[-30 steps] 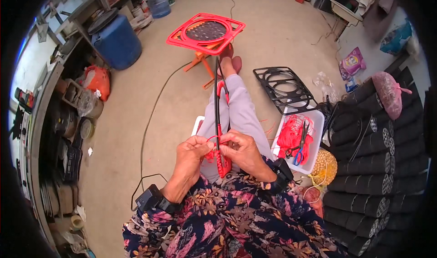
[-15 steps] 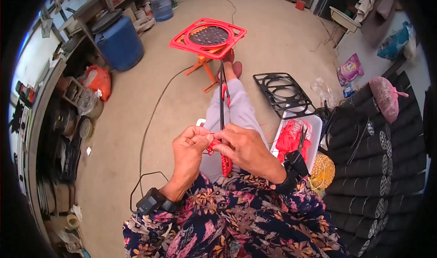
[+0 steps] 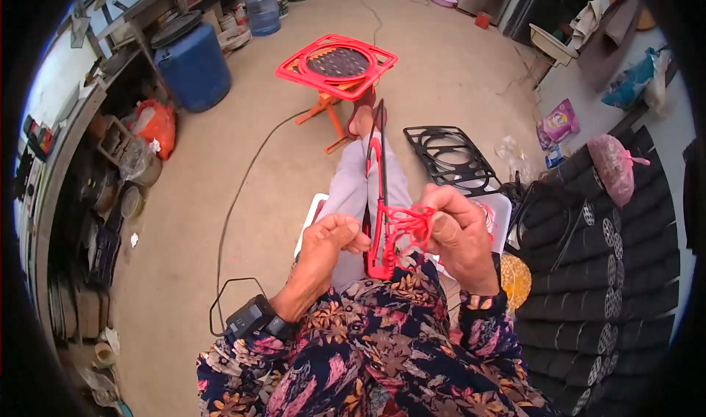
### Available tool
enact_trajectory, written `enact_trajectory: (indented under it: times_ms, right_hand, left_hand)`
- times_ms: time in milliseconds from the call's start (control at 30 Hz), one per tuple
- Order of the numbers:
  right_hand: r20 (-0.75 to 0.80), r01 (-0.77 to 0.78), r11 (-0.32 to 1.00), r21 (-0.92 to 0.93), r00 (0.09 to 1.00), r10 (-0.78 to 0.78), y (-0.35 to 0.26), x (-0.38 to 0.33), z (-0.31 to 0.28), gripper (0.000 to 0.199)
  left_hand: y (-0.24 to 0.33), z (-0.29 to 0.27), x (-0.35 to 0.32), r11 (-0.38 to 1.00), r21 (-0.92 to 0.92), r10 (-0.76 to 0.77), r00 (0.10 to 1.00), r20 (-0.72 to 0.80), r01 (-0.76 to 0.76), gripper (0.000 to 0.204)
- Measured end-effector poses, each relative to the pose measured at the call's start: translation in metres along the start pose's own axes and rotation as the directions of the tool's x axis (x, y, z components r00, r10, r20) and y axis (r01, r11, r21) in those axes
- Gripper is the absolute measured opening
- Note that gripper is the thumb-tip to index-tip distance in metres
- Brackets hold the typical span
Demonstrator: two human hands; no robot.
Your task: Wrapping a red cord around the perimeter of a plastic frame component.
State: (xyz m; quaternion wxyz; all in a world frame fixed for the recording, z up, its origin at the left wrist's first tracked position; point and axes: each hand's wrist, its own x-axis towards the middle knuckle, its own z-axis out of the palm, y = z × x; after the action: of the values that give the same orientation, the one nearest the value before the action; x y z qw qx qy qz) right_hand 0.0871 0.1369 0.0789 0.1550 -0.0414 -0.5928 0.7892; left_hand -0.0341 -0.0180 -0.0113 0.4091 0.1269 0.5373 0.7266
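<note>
Over the lap [image 3: 349, 189], a black frame [image 3: 383, 178] is standing edge-on, red wrapping [image 3: 380, 268] covering its near corner, the bar toward the feet showing largely bare. The right hand [image 3: 465, 237] is pinching bunched red cord [image 3: 412, 224]; the left hand [image 3: 329, 246] is hovering half-curled alongside, contents indeterminable.

The cord bundle [image 3: 412, 226] over there is bright pinkish red, much like the wrapping [image 3: 379, 271] on the otherwise black slim frame [image 3: 382, 170]. The person's top [image 3: 368, 351] is dark navy, scattered with pink, tan and cream flowers; the trousers [image 3: 347, 189] are pale lilac-grey. I see a red square frame [image 3: 334, 82] with a dark patterned centre [image 3: 338, 62], an orange stand [image 3: 331, 114], a black ringed frame [image 3: 451, 157] and a blue barrel [image 3: 195, 68].
</note>
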Motion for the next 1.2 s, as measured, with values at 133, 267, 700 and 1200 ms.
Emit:
enact_trajectory:
  times_ms: [133, 267, 700, 1200]
  right_hand:
    - [-0.081, 0.107, 0.990, -0.088, 0.990, -0.114, 0.007, -0.002, -0.023, 0.017]
    - [-0.199, 0.207, 0.959, -0.196, 0.949, -0.245, 0.003, -0.004, -0.019, 0.019]
    - [0.410, 0.316, 0.885, -0.343, 0.898, -0.162, -0.021, -0.038, 0.034, 0.015]
    - [-0.156, 0.184, 0.983, -0.013, 0.971, -0.184, -0.030, 0.025, 0.002, 0.025]
  left_hand:
    - [-0.003, 0.006, -0.009, 0.927, -0.252, -0.217, 0.946, 0.239, 0.276, 0.032]
    - [-0.002, 0.016, -0.011, 0.918, -0.309, -0.113, 0.912, 0.395, 0.248, 0.036]
    - [-0.003, 0.017, -0.010, 0.861, -0.422, -0.113, 0.916, 0.385, 0.283, 0.038]
    - [0.033, 0.025, -0.002, 0.831, 0.341, 0.327, 0.882, 0.341, -0.439, 0.011]
